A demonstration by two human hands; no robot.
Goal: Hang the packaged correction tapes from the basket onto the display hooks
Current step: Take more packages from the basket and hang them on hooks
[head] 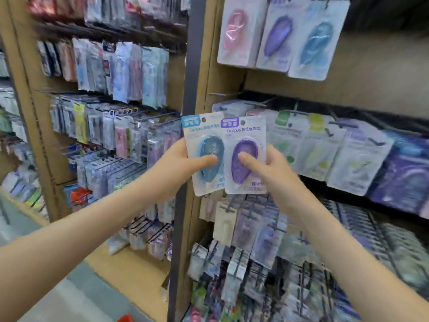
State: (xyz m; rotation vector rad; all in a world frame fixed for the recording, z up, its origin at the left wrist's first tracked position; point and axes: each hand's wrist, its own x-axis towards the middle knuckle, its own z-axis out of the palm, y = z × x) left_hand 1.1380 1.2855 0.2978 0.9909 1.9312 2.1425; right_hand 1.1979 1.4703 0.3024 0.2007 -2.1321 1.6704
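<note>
The blue correction tape pack [204, 154] and the purple correction tape pack [246, 156] are flat white cards, each with an oval blister and a hanging hole at the top. The left hand [183, 163] is clamped on the blue pack, the right hand [271, 168] on the purple pack, which overlaps the blue one's right edge. Both packs are held up in front of the display panel [348, 73]. Above them, three hung packs [283, 36] leave bare board beside. Behind the purple pack, crowded green packs [301, 145] fill the hooks [222, 94].

Bright even light; edges blurred and warped.
</note>
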